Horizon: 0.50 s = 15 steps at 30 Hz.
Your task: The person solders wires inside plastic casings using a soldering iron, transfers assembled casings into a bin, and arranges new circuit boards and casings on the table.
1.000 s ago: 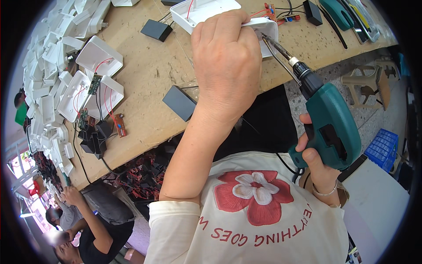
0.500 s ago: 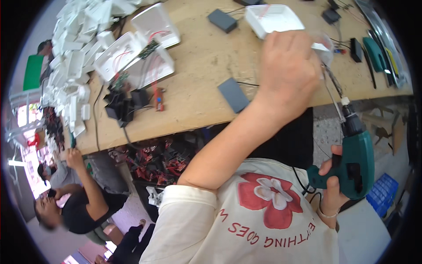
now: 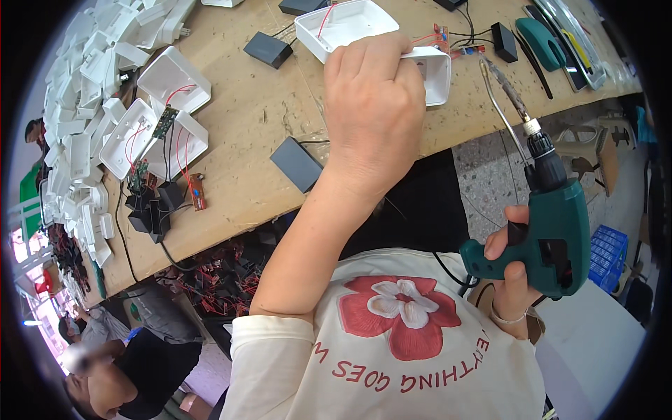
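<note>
My left hand [image 3: 374, 105] is closed, back up, on a small white plastic casing [image 3: 437, 82], whose open side shows past my fingers. Beside that hand lies a larger open white casing [image 3: 346, 29] with a red wire in it. My right hand [image 3: 514, 280] grips a green pistol-shaped soldering gun [image 3: 560, 231], one finger near its trigger. Its tip and thin curved feed tube point up past the table edge, right of the held casing and just below a small red circuit board [image 3: 467, 51] with wires. My left fingertips are partly hidden behind the hand.
White casings [image 3: 91, 105] are heaped at the left. Nearer stand open casings with wired boards [image 3: 165, 122]. Black boxes [image 3: 297, 164] with cables lie on the wooden table [image 3: 238, 133]. A green tool [image 3: 540, 43] lies at the right. Another person [image 3: 150, 371] sits lower left.
The whole view has shifted, with the table's things now further left. The held casing is turned so its inside shows, and the soldering gun's tip is farther from it.
</note>
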Motion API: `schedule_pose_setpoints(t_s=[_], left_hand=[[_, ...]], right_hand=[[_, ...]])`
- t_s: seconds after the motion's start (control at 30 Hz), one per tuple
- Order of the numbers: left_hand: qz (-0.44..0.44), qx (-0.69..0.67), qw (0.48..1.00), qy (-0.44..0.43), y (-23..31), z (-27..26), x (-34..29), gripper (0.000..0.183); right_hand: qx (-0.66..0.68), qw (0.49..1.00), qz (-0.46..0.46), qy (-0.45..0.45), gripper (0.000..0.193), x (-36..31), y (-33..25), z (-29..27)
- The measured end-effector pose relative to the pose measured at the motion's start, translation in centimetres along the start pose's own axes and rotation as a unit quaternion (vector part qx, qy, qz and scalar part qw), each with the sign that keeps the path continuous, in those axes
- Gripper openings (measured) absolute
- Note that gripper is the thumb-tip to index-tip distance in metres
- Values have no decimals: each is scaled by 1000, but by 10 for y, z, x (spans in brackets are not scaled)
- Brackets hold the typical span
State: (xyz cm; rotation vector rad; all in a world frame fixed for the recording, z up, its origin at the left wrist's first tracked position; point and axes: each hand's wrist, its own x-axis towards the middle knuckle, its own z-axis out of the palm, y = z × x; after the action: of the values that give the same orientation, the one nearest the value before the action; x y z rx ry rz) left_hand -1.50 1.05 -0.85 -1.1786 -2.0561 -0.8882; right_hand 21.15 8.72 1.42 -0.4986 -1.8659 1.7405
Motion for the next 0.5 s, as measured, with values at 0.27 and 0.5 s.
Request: schedule_pose_setpoints(t_s=[0.27,0.5], left_hand=[[8,-11,1000,4,-2,3,-2,7],[12,-13,1000,2,-4,3,-2,7]], right_hand=[[-4,1000,-3,4,65,4,1,2],[-8,1000,-4,-5,64,0,5,-2]])
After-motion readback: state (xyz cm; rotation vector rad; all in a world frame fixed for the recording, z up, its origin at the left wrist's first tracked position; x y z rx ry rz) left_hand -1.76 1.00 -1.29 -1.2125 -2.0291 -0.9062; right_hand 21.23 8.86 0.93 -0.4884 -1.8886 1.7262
